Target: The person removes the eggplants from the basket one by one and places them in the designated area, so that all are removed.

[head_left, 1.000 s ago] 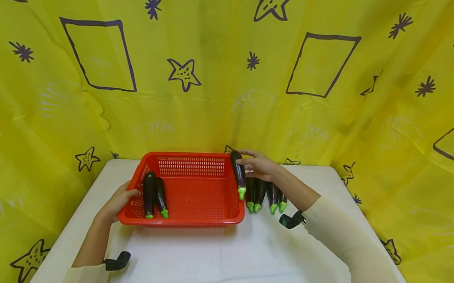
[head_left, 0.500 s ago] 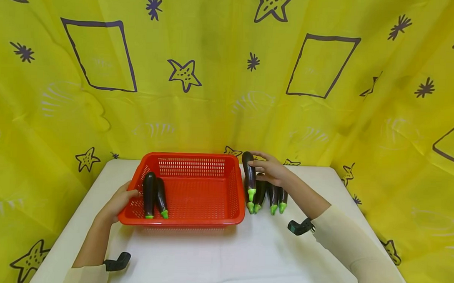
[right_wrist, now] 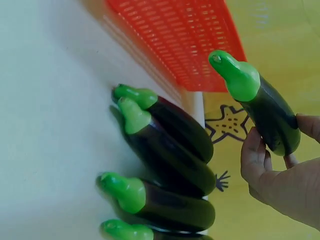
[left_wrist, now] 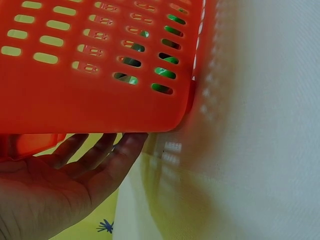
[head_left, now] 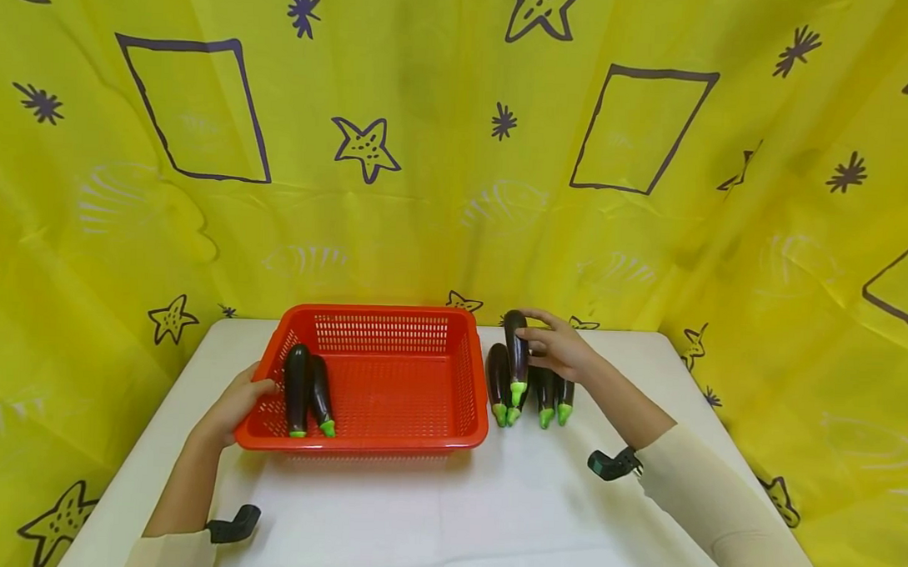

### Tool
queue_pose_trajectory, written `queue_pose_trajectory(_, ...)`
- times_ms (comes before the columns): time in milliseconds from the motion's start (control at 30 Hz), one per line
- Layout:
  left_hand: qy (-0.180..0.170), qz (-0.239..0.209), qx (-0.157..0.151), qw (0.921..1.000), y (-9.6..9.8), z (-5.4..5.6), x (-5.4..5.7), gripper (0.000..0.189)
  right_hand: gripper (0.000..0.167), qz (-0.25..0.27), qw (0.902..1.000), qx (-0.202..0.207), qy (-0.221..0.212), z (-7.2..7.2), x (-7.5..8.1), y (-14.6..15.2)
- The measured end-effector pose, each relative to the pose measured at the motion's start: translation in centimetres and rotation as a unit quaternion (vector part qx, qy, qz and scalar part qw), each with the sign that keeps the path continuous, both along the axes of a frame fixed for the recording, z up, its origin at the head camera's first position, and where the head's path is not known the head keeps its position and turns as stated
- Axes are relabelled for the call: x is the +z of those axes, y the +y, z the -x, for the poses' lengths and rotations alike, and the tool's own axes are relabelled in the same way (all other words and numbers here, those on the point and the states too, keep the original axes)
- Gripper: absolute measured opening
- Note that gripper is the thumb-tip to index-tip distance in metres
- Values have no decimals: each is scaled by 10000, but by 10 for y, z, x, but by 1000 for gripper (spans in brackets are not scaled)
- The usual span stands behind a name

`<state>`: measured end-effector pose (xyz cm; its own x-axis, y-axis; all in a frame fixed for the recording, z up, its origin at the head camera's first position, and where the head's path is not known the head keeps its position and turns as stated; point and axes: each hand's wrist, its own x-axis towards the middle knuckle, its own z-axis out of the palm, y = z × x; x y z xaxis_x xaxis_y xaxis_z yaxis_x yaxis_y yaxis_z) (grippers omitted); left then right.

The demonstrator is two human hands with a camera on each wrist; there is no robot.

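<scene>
Eggplant (right_wrist: pixel 272 117) pinched in the right grip (head_left: pixel 560 351) hangs above four others (right_wrist: pixel 167 155), beside the red basket (head_left: pixel 362 444) the left grip (head_left: pixel 238 403) holds.

Nothing readable here.
From where I stand, I make out no words, numbers, brands or labels.

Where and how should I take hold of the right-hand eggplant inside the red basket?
I'd grip the right-hand eggplant across its lower dark body, just short of the green cap, coming from above and the right. Towards that end it slants away from the left-hand eggplant, opening a gap, and bare basket floor lies to its right.
</scene>
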<state>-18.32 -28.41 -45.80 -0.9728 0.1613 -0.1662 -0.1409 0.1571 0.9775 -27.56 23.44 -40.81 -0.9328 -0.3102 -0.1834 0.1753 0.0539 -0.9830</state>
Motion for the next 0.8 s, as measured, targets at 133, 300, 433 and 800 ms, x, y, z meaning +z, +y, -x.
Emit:
queue_pose_trajectory(133, 2, 9, 4, 10000, -1, 1, -1, 56, 63, -28, 9999, -154, -8, 0, -4, 8)
queue_pose_trajectory(300, -9, -2, 28, 10000, 0, 0, 0, 57, 66, -33, 9995, -313, -32, 1, -8, 18)
queue_pose_trajectory(433, -5, 3, 23, 10000, 0, 0, 0, 59, 65, -53, 9987, -494, -88, 1, -12, 24)
queue_pose_trajectory(800, 2, -55, 21, 10000, -1, 2, 0, 60, 65, -63, 9978, -662, -25, -7, -18, 45)
